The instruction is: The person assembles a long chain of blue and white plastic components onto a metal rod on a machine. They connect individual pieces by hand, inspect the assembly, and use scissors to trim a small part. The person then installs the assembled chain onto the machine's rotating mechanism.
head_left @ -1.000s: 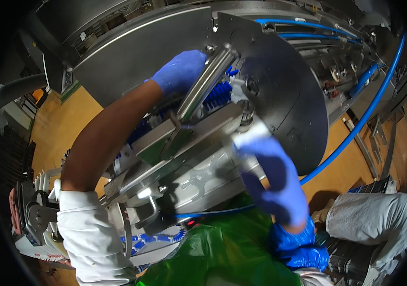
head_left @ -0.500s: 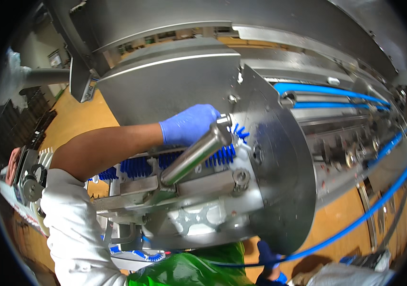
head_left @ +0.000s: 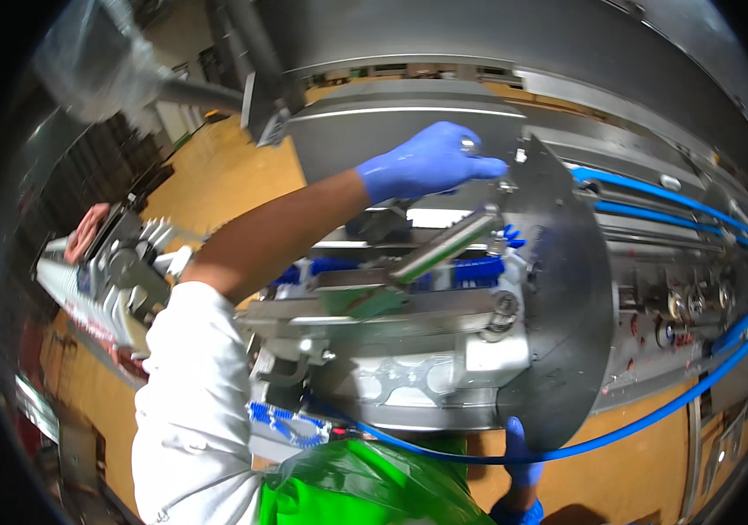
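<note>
My left hand, in a purple-blue glove, is raised over a steel machine. Its fingers are closed on a small shiny metal part, mostly covered by the glove. Below it, a slanted metal cylinder rises from a flat steel bar. Blue toothed rollers lie behind the cylinder, beside a big steel disc. At the disc's lower edge, my gloved right hand has one finger stretched upward; the others are hard to see. A blue hose crosses in front of that hand.
Blue belts run along the machine at the right. To the left stands a unit with white parts and pink meat on it. A plastic-wrapped arm hangs at upper left. My green apron touches the machine's near side.
My left hand has lifted up and away from the cylinder's top end, with the small metal part in it. The cylinder now looks shorter. The whole view has shifted, moving the machine rightward.
</note>
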Available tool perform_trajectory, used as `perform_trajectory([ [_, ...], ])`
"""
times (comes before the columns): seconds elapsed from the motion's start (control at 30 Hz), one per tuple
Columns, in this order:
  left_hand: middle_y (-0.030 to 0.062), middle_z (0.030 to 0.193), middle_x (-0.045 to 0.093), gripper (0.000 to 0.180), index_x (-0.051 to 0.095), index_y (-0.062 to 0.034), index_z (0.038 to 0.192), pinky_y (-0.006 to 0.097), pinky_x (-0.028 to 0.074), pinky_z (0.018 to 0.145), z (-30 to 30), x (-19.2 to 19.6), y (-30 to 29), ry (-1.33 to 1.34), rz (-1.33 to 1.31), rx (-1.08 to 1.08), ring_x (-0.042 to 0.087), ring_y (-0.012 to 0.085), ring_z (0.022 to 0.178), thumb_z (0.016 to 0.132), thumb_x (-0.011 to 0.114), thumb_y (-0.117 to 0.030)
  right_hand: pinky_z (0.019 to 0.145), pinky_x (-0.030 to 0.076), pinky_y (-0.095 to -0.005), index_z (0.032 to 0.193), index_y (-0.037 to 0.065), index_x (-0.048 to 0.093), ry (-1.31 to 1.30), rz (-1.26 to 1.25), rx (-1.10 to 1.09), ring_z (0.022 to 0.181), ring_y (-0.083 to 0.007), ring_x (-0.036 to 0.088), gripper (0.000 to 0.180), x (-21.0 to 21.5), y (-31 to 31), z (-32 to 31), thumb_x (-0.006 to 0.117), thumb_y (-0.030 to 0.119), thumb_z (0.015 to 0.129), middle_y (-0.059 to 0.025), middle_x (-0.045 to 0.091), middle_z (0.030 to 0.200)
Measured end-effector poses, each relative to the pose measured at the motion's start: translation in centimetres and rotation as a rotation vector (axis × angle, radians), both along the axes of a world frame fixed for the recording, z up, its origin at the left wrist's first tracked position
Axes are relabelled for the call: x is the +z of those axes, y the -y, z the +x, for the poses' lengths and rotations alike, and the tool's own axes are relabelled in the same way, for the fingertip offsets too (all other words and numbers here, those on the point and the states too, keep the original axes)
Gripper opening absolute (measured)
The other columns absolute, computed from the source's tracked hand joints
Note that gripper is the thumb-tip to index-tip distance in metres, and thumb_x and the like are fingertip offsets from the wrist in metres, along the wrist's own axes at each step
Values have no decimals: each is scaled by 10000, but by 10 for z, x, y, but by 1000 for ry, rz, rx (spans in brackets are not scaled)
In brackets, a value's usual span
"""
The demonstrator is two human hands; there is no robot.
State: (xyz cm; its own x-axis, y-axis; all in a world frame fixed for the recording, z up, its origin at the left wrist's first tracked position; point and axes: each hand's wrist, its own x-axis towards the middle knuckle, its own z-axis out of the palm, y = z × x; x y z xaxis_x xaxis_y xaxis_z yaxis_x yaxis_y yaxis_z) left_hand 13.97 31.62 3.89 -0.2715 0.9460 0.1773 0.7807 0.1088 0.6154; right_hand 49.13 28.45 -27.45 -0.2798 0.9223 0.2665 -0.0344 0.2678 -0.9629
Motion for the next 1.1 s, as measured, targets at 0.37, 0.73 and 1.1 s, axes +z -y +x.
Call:
perform_trajectory([
  [0.37, 109, 939, 698, 809, 705, -57, 927, 375, 500, 721, -183, 21, 223, -337, -319, 612, 614, 233, 812, 814, 391, -794, 842, 418, -396, 1112, 64, 561, 764, 142, 1047, 934, -291, 516, 324, 196, 32, -10, 632, 281, 882, -143, 558, 1026],
  [0.73, 162, 1198, 642, 631, 681, -66, 1106, 401, 467, 901, -236, -109, 264, -229, -374, 867, 621, 310, 1049, 907, 366, -576, 1006, 323, -602, 1240, 264, 577, 774, 1444, -444, 1244, -468, 401, 558, 233, -44, -265, 751, 305, 712, -106, 501, 1363],
  [1.1, 178, 1318, 564, 557, 626, -55, 1210, 410, 398, 1013, -231, -105, 271, -136, -424, 920, 541, 343, 1206, 881, 346, -408, 908, 373, -546, 833, 181, 644, 937, 1356, -452, 1116, -411, 505, 225, 246, -48, -274, 722, 276, 645, -62, 623, 963],
])
